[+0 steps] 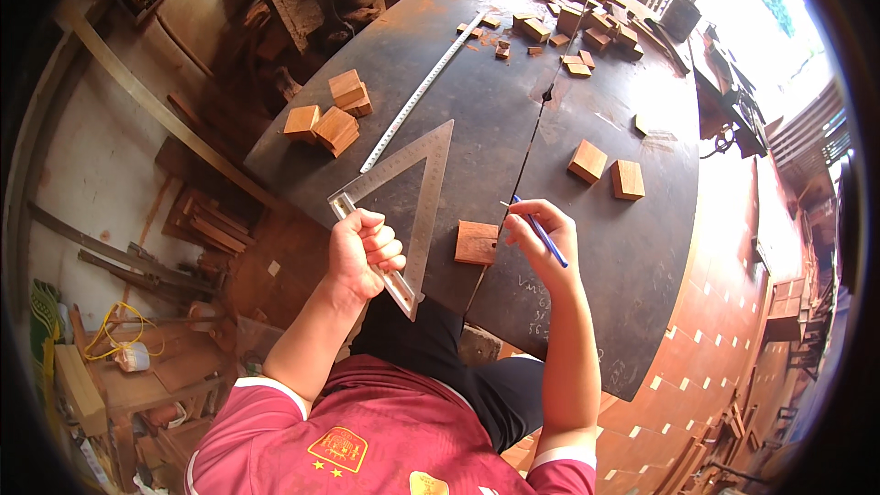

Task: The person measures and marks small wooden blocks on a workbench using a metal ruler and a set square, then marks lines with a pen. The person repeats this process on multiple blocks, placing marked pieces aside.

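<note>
My left hand is closed around the thick edge of a metal triangle square, which is held over the near edge of the dark tabletop. In my right hand a blue pen is pinched, its tip pointing left. Just left of that tip a wooden block lies on the table, apart from the square. Beyond the square stretches a white ruler, laid lengthwise on the table.
Several wooden blocks are grouped at the table's left edge. Two more blocks sit at the right. Many offcuts are heaped at the far end. A dark seam runs along the tabletop. Tiled floor lies to the right.
</note>
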Motion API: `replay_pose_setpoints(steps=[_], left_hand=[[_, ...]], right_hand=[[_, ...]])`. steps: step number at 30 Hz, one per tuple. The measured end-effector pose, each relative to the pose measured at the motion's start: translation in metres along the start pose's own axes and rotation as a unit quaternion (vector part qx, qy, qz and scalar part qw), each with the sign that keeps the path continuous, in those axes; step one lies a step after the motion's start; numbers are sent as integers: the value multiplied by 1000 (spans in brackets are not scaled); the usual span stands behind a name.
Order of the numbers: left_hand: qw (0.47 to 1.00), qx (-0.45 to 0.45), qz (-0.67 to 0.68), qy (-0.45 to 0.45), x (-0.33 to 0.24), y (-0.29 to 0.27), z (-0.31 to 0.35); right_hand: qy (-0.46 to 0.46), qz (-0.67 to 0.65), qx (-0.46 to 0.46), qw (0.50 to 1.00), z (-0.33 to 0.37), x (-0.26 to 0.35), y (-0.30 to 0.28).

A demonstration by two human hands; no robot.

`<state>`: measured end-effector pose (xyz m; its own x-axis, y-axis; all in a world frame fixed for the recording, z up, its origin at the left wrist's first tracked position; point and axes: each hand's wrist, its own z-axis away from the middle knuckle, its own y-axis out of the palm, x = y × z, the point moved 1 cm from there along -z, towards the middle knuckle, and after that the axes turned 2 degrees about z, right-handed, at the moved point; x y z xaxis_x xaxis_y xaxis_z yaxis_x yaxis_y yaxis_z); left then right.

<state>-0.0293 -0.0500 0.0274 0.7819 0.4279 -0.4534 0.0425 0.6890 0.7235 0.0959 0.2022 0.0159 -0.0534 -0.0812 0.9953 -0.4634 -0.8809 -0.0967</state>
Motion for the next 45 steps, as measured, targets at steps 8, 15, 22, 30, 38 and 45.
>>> replay_pose_setpoints(steps=[8,15,22,30,38,45], left_hand=[[1000,21,-18,11,-6,-1,5],[999,49,12,-13,-7,-8,2],[995,85,45,-14,-6,-23,-12],[935,322,139,-61,7,-50,-35],[924,355,131,-64,9,-52,-40],[924,354,135,-55,10,-52,-37]], right_hand=[[-72,240,45,967,3,2,4],[-167,308,111,930,7,15,8],[-115,193,96,970,7,13,8],[30,-318,28,947,1,4,-23],[115,-425,38,897,-2,4,-20],[23,-268,-5,963,-2,2,-21]])
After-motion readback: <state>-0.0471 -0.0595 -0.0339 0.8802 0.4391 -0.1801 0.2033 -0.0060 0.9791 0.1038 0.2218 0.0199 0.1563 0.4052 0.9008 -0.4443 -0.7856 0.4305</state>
